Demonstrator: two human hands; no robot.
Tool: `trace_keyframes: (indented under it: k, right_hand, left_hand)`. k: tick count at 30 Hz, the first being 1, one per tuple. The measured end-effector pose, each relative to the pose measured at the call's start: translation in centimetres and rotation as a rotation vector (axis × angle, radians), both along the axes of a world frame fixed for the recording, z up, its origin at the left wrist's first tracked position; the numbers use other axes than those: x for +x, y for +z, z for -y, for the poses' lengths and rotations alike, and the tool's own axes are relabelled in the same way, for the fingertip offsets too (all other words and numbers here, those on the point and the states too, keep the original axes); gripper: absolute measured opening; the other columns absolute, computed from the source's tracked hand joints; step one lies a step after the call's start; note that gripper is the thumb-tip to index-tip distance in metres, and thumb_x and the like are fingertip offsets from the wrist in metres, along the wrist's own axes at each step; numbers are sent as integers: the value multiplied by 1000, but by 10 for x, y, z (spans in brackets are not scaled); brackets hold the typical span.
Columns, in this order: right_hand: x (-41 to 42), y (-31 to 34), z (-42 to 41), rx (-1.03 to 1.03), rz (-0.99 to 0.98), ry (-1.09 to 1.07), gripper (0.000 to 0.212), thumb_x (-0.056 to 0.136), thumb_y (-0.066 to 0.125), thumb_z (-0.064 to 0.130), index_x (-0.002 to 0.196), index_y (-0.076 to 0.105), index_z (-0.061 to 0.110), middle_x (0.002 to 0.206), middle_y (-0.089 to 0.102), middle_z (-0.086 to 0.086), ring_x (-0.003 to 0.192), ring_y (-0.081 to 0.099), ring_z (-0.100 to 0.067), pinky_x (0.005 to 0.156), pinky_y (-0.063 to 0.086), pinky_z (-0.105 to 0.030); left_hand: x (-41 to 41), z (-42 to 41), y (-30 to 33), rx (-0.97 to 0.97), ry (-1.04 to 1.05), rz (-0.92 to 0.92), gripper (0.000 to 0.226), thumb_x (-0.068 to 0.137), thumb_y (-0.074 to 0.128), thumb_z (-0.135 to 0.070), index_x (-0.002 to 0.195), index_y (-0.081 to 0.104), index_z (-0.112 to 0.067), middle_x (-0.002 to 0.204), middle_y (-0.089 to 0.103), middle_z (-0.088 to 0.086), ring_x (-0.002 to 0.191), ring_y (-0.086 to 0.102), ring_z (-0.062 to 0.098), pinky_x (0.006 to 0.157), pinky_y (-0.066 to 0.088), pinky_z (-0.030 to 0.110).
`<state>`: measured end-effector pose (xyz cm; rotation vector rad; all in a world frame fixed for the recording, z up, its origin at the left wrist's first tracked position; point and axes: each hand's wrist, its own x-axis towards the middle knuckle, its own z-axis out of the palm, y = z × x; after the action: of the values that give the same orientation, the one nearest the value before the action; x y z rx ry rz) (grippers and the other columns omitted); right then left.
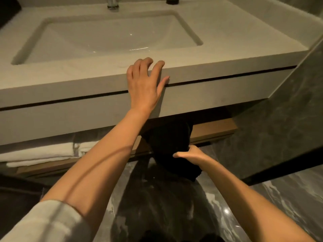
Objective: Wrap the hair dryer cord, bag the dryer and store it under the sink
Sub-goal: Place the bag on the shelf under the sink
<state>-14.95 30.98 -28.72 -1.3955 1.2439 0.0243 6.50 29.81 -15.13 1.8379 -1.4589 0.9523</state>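
My right hand (189, 155) grips a black cloth bag (170, 145) and holds it at the wooden shelf (209, 131) under the sink counter. The bag's upper part is hidden beneath the counter; the hair dryer and its cord are not visible. My left hand (145, 84) rests flat on the front edge of the pale sink counter (227, 67), fingers spread over the rim, holding nothing. The white basin (104, 35) lies beyond it.
Folded white towels (40, 154) lie on the shelf's left part. A chrome tap (112, 3) and a dark bottle (172, 0) stand at the counter's back. A grey marble wall (288, 119) closes the right side; dark marble floor (279, 198) lies below.
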Motion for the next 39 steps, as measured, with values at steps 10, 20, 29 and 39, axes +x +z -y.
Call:
trace_keyframes:
  k: [10, 20, 29, 39]
  right_hand:
    - [74, -94, 62, -109, 86, -133, 69, 72, 78, 31, 129, 50, 5, 128, 59, -12, 116, 57, -29, 97, 47, -36]
    - [118, -145, 95, -143, 200, -198, 55, 74, 76, 22, 123, 55, 6, 121, 63, -13, 108, 61, -28, 89, 49, -33]
    - [139, -161, 112, -303, 129, -165, 54, 74, 75, 36, 116, 62, 4, 117, 67, -13, 107, 62, -30, 92, 50, -36]
    - [116, -159, 79, -818, -147, 8, 92, 65, 59, 73, 128, 39, 9, 122, 51, -10, 111, 55, -27, 85, 52, -38]
  left_hand:
    - [19, 27, -21, -240, 63, 228, 33, 91, 52, -47, 106, 66, -22, 99, 67, 10, 101, 42, 22, 88, 31, 36]
    - [20, 31, -26, -302, 118, 286, 37, 93, 45, -48, 107, 67, -23, 99, 67, 10, 101, 43, 23, 90, 32, 36]
    - [21, 31, -27, -294, 132, 281, 38, 93, 44, -49, 109, 67, -22, 100, 66, 11, 101, 41, 23, 91, 32, 37]
    - [19, 31, -27, -273, 134, 267, 37, 93, 46, -47, 108, 68, -21, 100, 67, 11, 101, 42, 23, 91, 32, 37]
